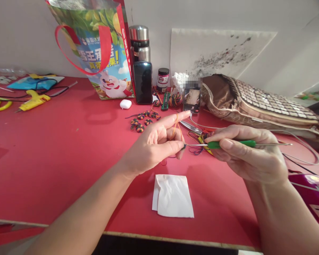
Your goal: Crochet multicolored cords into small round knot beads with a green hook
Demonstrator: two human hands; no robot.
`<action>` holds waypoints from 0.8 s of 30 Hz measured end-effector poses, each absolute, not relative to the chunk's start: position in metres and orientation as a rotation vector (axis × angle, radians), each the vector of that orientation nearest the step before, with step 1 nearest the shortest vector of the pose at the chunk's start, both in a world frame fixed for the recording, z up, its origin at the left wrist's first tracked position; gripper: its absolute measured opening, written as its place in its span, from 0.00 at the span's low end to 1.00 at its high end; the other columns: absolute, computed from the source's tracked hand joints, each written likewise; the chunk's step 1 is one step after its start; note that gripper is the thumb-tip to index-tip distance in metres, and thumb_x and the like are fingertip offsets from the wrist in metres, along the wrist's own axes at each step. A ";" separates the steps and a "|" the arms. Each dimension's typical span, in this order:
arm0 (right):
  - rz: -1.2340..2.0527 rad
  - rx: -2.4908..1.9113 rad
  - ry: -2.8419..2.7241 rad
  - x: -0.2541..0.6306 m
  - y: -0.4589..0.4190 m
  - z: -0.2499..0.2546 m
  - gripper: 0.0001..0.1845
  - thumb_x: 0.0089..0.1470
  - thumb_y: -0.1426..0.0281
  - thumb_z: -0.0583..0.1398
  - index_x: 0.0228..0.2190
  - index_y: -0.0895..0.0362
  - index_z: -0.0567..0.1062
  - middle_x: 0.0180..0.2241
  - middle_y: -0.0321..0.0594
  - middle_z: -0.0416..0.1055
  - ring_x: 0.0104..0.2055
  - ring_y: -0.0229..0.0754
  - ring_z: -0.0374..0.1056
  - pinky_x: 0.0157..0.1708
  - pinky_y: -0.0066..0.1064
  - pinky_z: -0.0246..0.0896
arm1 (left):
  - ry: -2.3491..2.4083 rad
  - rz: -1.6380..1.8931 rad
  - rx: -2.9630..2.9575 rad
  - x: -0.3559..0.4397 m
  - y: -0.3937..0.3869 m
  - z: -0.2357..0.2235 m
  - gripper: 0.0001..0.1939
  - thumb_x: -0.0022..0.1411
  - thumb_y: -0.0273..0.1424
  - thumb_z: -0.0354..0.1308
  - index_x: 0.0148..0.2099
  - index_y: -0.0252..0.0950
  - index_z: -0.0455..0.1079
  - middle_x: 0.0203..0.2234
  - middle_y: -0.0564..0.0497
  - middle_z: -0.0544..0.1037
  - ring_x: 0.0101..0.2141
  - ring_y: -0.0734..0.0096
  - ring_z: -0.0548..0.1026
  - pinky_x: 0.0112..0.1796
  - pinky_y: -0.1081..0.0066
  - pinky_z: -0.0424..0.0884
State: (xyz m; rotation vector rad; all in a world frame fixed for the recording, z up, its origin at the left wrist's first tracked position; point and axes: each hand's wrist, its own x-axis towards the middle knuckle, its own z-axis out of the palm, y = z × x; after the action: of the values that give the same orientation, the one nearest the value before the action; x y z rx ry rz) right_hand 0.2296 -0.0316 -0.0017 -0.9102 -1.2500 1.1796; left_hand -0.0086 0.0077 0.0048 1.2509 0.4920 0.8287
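Observation:
My right hand (255, 152) grips the green handle of a crochet hook (230, 144), its thin metal shaft pointing left. My left hand (159, 141) pinches a small dark piece of crochet work (184, 146) between thumb and fingers, at the hook's tip. Orange yarn (177, 124) loops over the raised left index finger and runs down to the pinch. How the tip sits in the stitches is too small to tell. Below both hands a folded white tissue (174, 196) lies on the red table (69, 159).
Behind my hands lie scissors (191, 126), several small crocheted pieces (140, 127), a yarn ball (175, 100) and a green cutter (165, 101). Two phones (143, 83) stand upright near a shopping bag (95, 49). A sequined bag (271, 102) is at right, a yellow glue gun (34, 100) at left.

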 end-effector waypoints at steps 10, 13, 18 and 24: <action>1.248 -0.926 -1.252 0.229 -0.031 0.002 0.10 0.54 0.58 0.78 0.32 0.50 0.91 0.17 0.37 0.67 0.19 0.35 0.51 0.18 0.33 0.44 | 0.470 0.845 1.244 -0.010 0.008 0.004 0.31 0.69 0.27 0.64 0.72 0.39 0.71 0.29 0.55 0.76 0.28 0.72 0.75 0.35 0.67 0.71; 1.306 -0.897 -1.232 0.228 -0.030 0.003 0.10 0.54 0.58 0.78 0.32 0.50 0.91 0.15 0.33 0.62 0.18 0.33 0.47 0.18 0.31 0.42 | 0.442 0.848 1.231 -0.010 0.008 0.003 0.30 0.69 0.26 0.64 0.72 0.39 0.71 0.30 0.55 0.76 0.28 0.72 0.75 0.34 0.67 0.71; 1.361 -0.870 -1.197 0.229 -0.028 0.001 0.11 0.53 0.58 0.78 0.31 0.53 0.90 0.15 0.32 0.61 0.18 0.31 0.44 0.17 0.30 0.39 | 0.393 0.858 1.210 -0.009 0.008 0.003 0.30 0.69 0.26 0.64 0.71 0.39 0.71 0.31 0.54 0.76 0.29 0.71 0.77 0.34 0.67 0.73; 1.448 -0.792 -1.139 0.224 -0.025 -0.007 0.12 0.56 0.57 0.76 0.33 0.52 0.88 0.16 0.28 0.55 0.18 0.30 0.40 0.16 0.27 0.40 | 0.425 0.953 1.231 -0.006 0.004 0.003 0.26 0.70 0.28 0.66 0.69 0.43 0.75 0.31 0.52 0.78 0.31 0.69 0.77 0.36 0.66 0.75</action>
State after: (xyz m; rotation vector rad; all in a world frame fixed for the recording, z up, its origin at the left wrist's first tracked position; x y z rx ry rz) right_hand 0.2236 -0.0246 -0.0066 -0.7916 -1.1394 1.4477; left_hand -0.0060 0.0043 0.0028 1.2313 0.4248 0.9530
